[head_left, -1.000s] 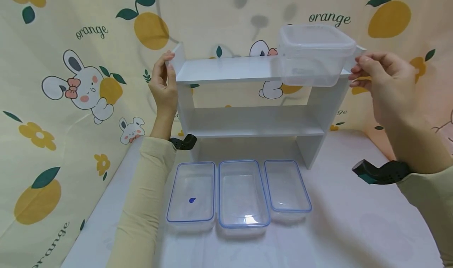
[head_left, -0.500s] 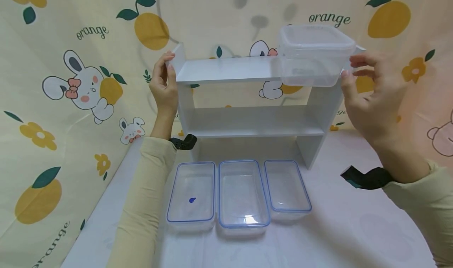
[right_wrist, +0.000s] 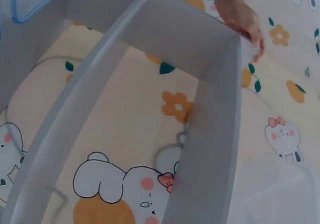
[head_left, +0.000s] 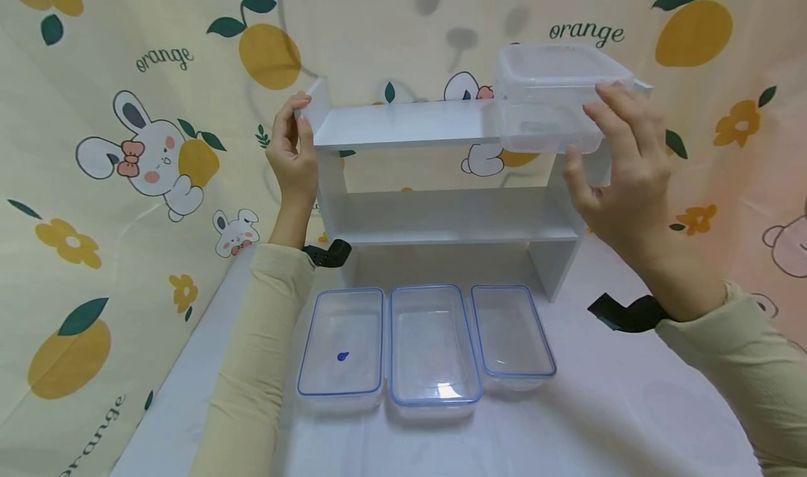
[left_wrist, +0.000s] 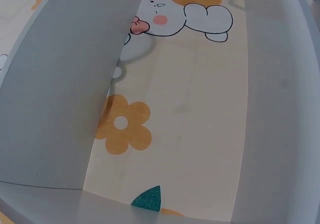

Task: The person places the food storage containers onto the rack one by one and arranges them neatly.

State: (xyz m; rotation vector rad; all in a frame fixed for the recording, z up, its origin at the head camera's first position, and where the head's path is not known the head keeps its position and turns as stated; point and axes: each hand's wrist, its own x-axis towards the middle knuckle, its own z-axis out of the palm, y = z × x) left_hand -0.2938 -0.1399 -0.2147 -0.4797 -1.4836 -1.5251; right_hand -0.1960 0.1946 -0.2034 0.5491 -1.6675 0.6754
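Note:
My left hand [head_left: 292, 141] grips the upper left corner of a white shelf unit [head_left: 403, 214], thumb in front and fingers curled at the side panel. That same hand shows at the far corner in the right wrist view. On the right end of the top board stands a clear plastic food container [head_left: 539, 106] with a translucent lid. My right hand [head_left: 627, 155] is at the container's front right corner, fingers spread and slightly bent, thumb low near its bottom edge. It overlaps the container in the head view. Neither hand shows in the left wrist view, only the shelf boards.
Three clear containers with blue-rimmed lids stand in a row before the shelf: a left one [head_left: 340, 340], a middle one [head_left: 433, 351] and a right one [head_left: 512, 330]. The left lid bears a small blue mark. A white cloth [head_left: 605, 407] covers the table; patterned fabric hangs behind.
My right hand has moved left from the shelf's upper right side to the container's front right corner, and its fingers have spread. My left hand, shelf and containers stay put.

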